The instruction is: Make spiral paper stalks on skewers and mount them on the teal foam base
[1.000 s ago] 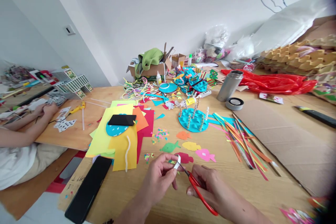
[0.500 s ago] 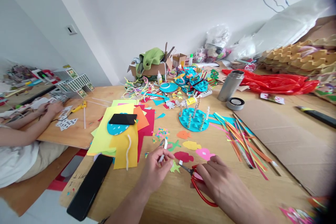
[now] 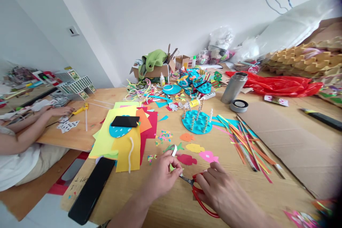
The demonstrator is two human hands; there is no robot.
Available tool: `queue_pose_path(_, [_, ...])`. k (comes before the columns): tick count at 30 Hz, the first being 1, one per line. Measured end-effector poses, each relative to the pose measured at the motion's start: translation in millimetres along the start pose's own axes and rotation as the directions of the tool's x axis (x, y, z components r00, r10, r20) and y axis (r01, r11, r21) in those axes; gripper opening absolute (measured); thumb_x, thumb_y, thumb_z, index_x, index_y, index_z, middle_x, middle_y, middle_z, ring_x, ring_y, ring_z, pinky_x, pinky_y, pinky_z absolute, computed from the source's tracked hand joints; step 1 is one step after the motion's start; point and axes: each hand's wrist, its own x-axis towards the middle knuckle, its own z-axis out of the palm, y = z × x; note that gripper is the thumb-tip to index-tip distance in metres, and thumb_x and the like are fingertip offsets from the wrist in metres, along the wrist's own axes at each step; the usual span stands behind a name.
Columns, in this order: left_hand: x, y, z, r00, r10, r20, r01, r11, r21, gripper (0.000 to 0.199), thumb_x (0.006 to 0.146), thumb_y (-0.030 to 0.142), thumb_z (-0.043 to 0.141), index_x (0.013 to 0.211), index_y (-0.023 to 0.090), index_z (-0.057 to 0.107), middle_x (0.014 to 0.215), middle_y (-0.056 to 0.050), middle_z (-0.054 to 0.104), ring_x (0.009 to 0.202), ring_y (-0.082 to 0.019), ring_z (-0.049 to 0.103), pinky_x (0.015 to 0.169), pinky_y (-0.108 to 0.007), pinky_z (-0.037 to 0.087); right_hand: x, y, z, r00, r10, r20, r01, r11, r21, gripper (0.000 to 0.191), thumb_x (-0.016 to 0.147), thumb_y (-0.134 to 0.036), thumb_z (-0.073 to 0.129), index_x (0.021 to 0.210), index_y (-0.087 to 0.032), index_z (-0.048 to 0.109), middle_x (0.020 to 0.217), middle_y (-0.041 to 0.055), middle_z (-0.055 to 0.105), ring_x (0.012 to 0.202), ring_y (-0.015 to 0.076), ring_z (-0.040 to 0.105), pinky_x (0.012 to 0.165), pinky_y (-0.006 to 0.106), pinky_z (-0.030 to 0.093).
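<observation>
My left hand (image 3: 164,172) is closed on a curl of white tape (image 3: 174,150), which sticks up above the fingers. In my right hand (image 3: 220,188) are red-handled scissors (image 3: 199,194); their blade tips reach the left fingertips. Paper fish lie just beyond the hands: a red fish (image 3: 187,159), a pink fish (image 3: 208,156), a yellow fish (image 3: 195,148) and an orange fish (image 3: 187,137). A green paper cutout (image 3: 180,146) is partly behind the tape. My left fingers cover most of a light green cutout.
A turquoise disc with twisted posts (image 3: 197,122) stands beyond the fish. Paper strips (image 3: 245,139) and cardboard (image 3: 283,142) lie right. Coloured sheets (image 3: 128,153) and a black phone (image 3: 92,188) lie left. A steel flask (image 3: 234,88) stands behind. Another person's arm (image 3: 32,124) rests far left.
My left hand has shifted right, over the light green cutout. The scissors' tips now meet its fingertips, and the small white piece at their tips no longer shows clearly. The other person's hand moved right.
</observation>
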Motion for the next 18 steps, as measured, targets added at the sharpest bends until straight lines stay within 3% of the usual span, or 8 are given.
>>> queue_pose_path(9, [-6, -7, 5.7, 1.000, -0.003, 0.013, 0.003, 1.000, 0.014, 0.012, 0.078, 0.010, 0.051, 0.068, 0.017, 0.053, 0.102, -0.006, 0.059, 0.100, -0.018, 0.055, 0.085, -0.028, 0.040, -5, -6, 5, 0.998, -0.001, 0.059, 0.004, 0.999, -0.053, 0.015, 0.082, -0.025, 0.057, 0.071, -0.020, 0.048, 0.061, 0.0000, 0.057, 0.056, 0.0159, 0.051, 0.063, 0.033, 0.028])
queue_pose_path(14, [-3, -9, 4.0, 0.994, -0.092, -0.054, 0.082, 0.984, -0.157, 0.012, 0.081, 0.021, 0.051, 0.072, 0.016, 0.055, 0.104, -0.009, 0.057, 0.090, -0.018, 0.055, 0.076, -0.026, 0.042, -16, -18, 22, 0.995, 0.000, 0.104, 0.002, 1.000, -0.013, 0.020, 0.071, -0.031, 0.067, 0.064, -0.020, 0.052, 0.059, -0.0006, 0.058, 0.055, 0.0171, 0.051, 0.062, 0.035, 0.030])
queue_pose_path(18, [0, -8, 0.7, 0.983, -0.163, -0.081, 0.129, 0.937, -0.324, 0.015, 0.080, 0.028, 0.057, 0.074, 0.015, 0.059, 0.112, -0.011, 0.056, 0.101, -0.021, 0.054, 0.084, -0.028, 0.041, -26, -30, 34, 0.989, 0.025, 0.143, -0.030, 0.999, 0.033, 0.028, 0.060, -0.044, 0.075, 0.065, -0.020, 0.060, 0.065, 0.0018, 0.064, 0.065, 0.0220, 0.056, 0.066, 0.036, 0.036])
